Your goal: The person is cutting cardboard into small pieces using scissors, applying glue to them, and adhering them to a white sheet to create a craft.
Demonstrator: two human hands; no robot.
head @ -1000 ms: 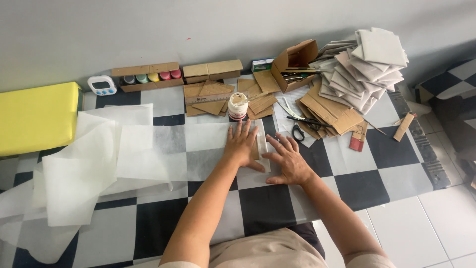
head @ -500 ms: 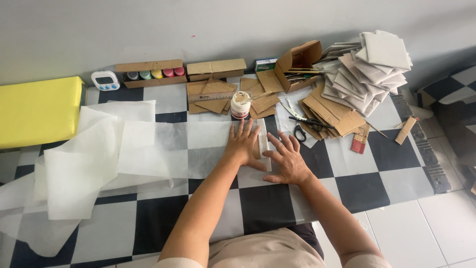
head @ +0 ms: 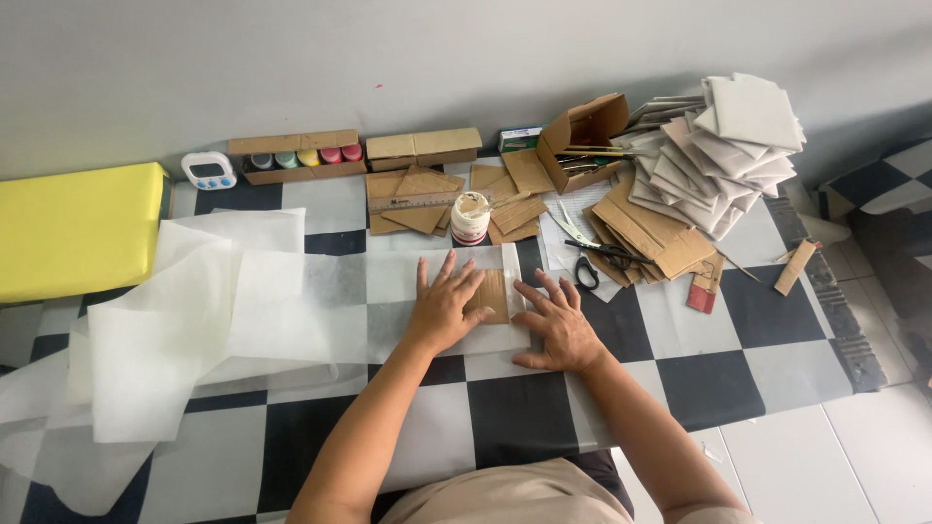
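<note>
two hands are flat on the work surface, palms down, fingers spread wide, gripping nothing. left hand (head: 448, 309) presses on the translucent white sheet (head: 291, 301) and overlaps the left edge of a small brown cardboard piece (head: 493, 296) lying on that sheet. right hand (head: 556, 325) rests just beside the piece on its right, fingertips on the sheet's folded end near the piece's right edge. whether the sheet is folded over the piece or only lies under it cannot be told.

the sheet runs leftward across the black and white checkered mat (head: 748, 340) and ends in loose crumpled layers at the left side. a white jar (head: 470, 217) with a smeared rim stands just beyond the hands, touching or nearly touching the sheet's far edge. black-handled scissors (head: 594, 260) lie to the right of the jar, beside a fan of flat cardboard pieces (head: 646, 233). a tall uneven stack of white wrapped squares (head: 723, 150) sits behind those. an open cardboard box (head: 582, 136) holding tools stands near the wall. a low tray of coloured paint pots (head: 296, 157) and a small white timer (head: 209, 171) sit along the wall at left. a yellow cushion (head: 78, 228) lies at the far left, well apart from the hands.
</note>
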